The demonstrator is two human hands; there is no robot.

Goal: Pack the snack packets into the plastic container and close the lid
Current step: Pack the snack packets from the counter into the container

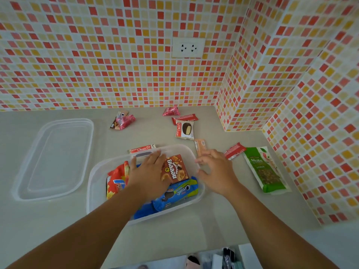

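A clear plastic container (194,152) stands on the counter in front of me. Inside lie a brown snack box (177,168), a blue Oreo packet (178,192) and a red-orange packet (116,179). My left hand (148,173) lies flat inside the container, fingers straight, pressing on the packets beside the brown box. My right hand (215,171) hovers at the container's right rim with loosely curled fingers and holds nothing. The clear lid (54,158) lies upside down to the left.
Loose snacks lie around: a green nut bag (265,169), a red bar (234,151), an orange wafer (200,146), two Choco Pie packets (184,131) (141,148), another red bar (184,118), pink packets (171,111) (123,120). Tiled walls rise behind and right.
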